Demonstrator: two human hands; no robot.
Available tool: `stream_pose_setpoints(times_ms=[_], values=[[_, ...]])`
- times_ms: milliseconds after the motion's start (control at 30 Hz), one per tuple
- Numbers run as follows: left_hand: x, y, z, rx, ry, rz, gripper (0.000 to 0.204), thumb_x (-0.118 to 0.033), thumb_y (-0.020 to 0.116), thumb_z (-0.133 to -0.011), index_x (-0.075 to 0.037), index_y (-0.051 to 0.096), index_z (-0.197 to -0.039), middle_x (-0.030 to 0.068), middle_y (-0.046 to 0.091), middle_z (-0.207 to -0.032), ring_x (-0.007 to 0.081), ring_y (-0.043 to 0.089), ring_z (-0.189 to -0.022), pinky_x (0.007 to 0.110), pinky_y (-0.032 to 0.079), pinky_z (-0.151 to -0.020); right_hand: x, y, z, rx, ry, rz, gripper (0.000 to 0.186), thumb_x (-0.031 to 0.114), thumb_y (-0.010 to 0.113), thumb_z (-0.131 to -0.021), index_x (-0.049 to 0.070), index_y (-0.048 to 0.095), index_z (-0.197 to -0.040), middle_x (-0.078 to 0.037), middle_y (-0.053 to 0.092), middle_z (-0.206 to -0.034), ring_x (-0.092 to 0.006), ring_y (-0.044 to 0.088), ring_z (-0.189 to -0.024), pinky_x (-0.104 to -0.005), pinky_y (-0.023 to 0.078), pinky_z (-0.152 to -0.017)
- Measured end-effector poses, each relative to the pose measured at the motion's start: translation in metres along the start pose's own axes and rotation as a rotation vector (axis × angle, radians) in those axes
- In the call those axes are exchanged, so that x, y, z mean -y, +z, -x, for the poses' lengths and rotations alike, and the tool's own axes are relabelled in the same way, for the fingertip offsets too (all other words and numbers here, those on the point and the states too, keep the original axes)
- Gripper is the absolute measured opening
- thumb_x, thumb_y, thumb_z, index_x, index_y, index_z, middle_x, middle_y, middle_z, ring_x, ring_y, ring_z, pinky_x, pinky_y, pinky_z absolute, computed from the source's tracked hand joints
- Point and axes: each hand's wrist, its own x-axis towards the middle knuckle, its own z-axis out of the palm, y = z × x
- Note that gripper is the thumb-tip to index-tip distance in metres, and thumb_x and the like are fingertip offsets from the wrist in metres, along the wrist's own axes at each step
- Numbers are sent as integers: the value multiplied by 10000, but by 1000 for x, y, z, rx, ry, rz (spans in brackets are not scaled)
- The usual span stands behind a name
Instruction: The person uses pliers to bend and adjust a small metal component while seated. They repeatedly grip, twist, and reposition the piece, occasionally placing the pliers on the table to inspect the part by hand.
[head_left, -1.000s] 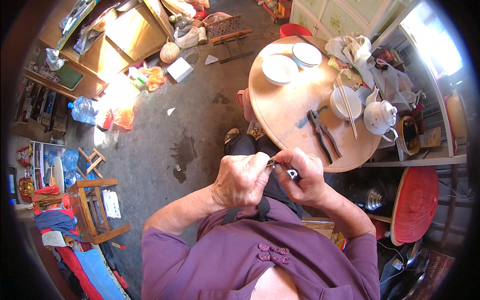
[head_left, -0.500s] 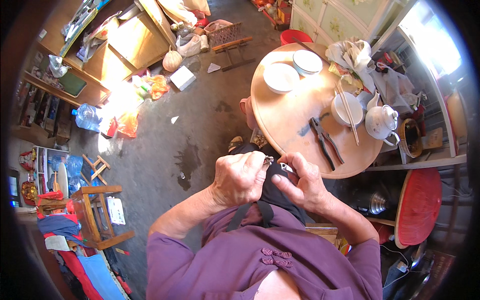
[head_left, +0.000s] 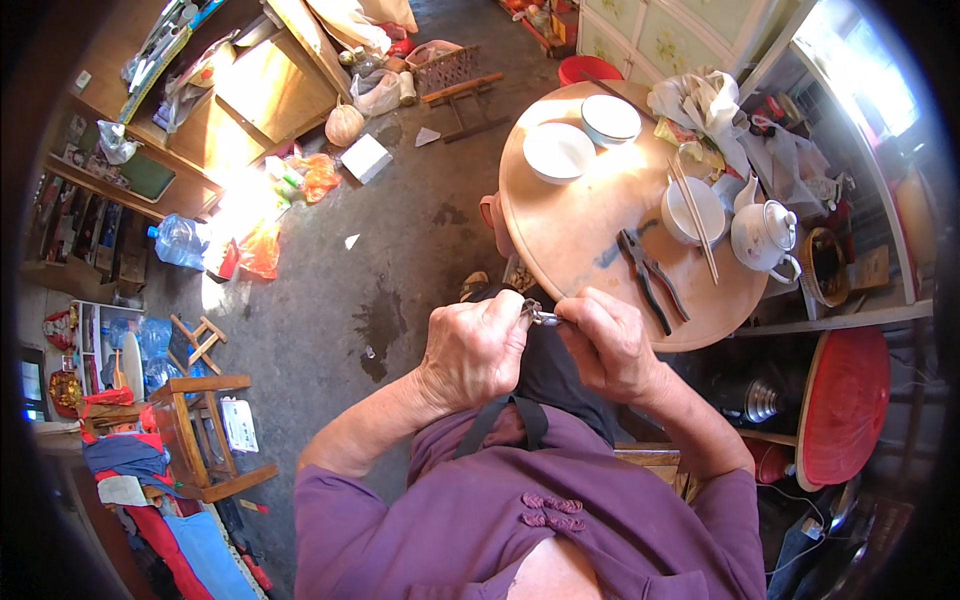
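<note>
Both hands meet above my lap, just off the near edge of the round wooden table (head_left: 570, 235). My left hand (head_left: 470, 347) is closed, pinching a small dark metal piece (head_left: 530, 307) between thumb and forefinger. Curled fingers of my right hand (head_left: 610, 345) grip a small shiny metal piece (head_left: 545, 318), whose end touches the dark one. Both pieces are too small to name and partly hidden by fingers. On the table beyond my right hand lie pliers (head_left: 650, 280) with black handles.
White bowls (head_left: 558, 153) stand on the table's far side. Chopsticks (head_left: 695, 215) rest across another bowl (head_left: 683, 225), beside a white teapot (head_left: 764, 237). A wooden stool (head_left: 190, 435) is on the left, and a large red round lid-like disc (head_left: 848, 408) leans at the right.
My right hand has turned and closed further round its shiny piece, bringing that piece against the dark one in my left hand. The left hand has shifted slightly.
</note>
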Motion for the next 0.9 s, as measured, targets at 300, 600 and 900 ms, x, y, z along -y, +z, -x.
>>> stream_pose_setpoints(times_ms=[300, 600, 900], values=[[2, 4, -9, 209, -38, 51, 116, -105, 573, -867, -30, 499, -818, 163, 593, -639, 359, 614, -598, 438, 484, -529, -15, -26, -11, 179, -66, 179, 196, 90, 672, -807, 58, 590, -983, -96, 511, -749, -300, 567, -660, -396, 458, -539], [10, 10, -21, 390, -97, 193, 169, -123, 549, -900, -16, 491, -782, 188, 522, -618, 403, 552, -604, 456, 405, -538, -32, -37, -10, 303, -37, 105, 182, 82, 668, -808, 86, 616, -982, -105, 525, -739, -316, 586, -670, -410, 465, -564], [11, 7, -30, 538, -132, 206, 192, -176, 521, -903, 9, 564, -874, 236, 610, -732, 420, 612, -744, 493, 471, -671, -32, -37, -3, 268, 4, 69, 177, 51, 655, -818, 70, 629, -992, -116, 539, -729, -320, 584, -661, -401, 456, -556]])
